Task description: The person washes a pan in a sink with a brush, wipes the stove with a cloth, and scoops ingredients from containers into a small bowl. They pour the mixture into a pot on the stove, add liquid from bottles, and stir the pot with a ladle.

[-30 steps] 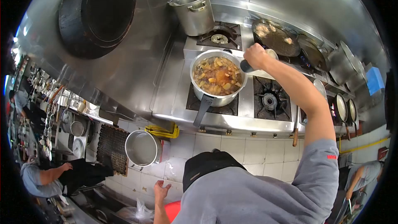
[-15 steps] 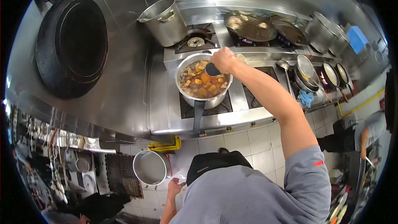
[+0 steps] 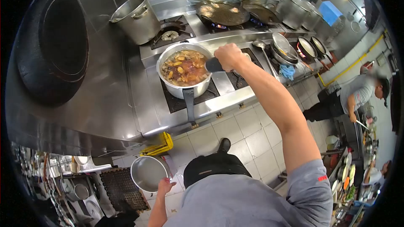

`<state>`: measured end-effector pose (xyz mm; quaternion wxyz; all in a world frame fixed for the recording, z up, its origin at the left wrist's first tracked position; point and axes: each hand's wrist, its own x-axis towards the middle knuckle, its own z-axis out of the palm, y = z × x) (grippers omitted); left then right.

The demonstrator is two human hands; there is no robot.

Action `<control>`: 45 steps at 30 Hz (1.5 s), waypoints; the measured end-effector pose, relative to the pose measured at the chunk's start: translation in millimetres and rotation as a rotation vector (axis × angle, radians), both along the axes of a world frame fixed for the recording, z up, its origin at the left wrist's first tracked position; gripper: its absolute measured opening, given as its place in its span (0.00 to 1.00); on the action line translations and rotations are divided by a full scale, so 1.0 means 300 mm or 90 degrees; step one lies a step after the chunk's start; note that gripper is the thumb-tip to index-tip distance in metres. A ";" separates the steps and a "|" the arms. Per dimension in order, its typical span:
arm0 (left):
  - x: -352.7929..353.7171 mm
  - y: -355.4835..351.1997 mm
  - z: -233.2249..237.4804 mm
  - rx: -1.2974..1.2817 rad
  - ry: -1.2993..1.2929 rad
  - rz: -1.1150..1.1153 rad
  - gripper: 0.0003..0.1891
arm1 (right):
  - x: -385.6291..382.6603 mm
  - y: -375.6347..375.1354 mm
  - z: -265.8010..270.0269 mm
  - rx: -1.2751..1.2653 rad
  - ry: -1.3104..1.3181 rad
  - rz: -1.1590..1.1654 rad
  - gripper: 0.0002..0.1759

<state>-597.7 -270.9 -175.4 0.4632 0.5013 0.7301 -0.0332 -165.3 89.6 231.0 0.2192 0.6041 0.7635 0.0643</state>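
Observation:
My right hand (image 3: 229, 57) is closed around the black handle (image 3: 214, 65) of a utensil, held at the right rim of a silver pot on the stove. The utensil's other end is hidden in this view. Inside the pot (image 3: 169, 86) is a brown stew (image 3: 182, 68) with chunks in it. The pot's long black handle (image 3: 189, 101) points toward me. Low at my side, my left hand (image 3: 166, 186) holds nothing, its fingers loosely bent and apart. It overlaps the rim of a large metal pot (image 3: 134, 172) near the floor.
A tall pot (image 3: 141, 27) stands behind the stew pot. Food fries in a wide pan (image 3: 225, 14) over flame. A ladle (image 3: 265, 56), stacked pans and a blue cloth (image 3: 288, 72) lie to the right. Another person (image 3: 357, 94) works at the far right.
The view has turned and shifted, bringing the other person further into sight. My right hand has moved to the pot's right rim with the black handle. My left hand now overlaps the floor pot's rim.

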 end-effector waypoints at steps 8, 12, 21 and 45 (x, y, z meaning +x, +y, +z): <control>0.044 0.094 0.065 0.060 -0.034 -0.032 0.30 | 0.147 -0.049 -0.010 0.039 0.104 -0.090 0.21; 0.064 0.095 0.092 0.031 -0.031 -0.044 0.27 | 0.209 -0.122 -0.031 -0.001 0.228 -0.152 0.28; 0.135 0.166 -0.091 0.051 -0.090 -0.106 0.28 | 0.294 -0.244 -0.231 0.033 0.777 -0.161 0.32; 0.915 0.241 0.070 0.036 -0.084 -0.461 0.21 | 0.941 -1.411 -0.280 0.531 1.248 -0.213 0.46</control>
